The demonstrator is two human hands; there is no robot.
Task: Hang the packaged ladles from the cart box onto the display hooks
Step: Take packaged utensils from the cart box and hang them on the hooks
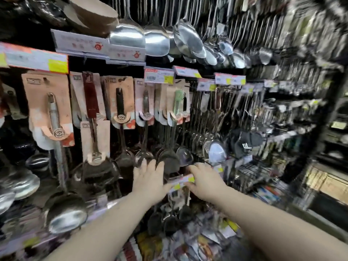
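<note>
Packaged ladles hang on display hooks across the wall, each on a tan cardboard backing card with the bowl at the bottom. Both my hands reach to the bowls of the middle row. My left hand has its fingers spread straight against dark ladle bowls. My right hand sits just to the right, beside a price tag strip, its fingers bent at the strip's edge; the blur hides whether they pinch anything. The cart box is not in view.
Bare steel spatulas and ladles hang in the row above. More utensils fill hooks to the right. Price labels stick out from the hook rails. Lower shelves hold packaged goods. The picture is blurred.
</note>
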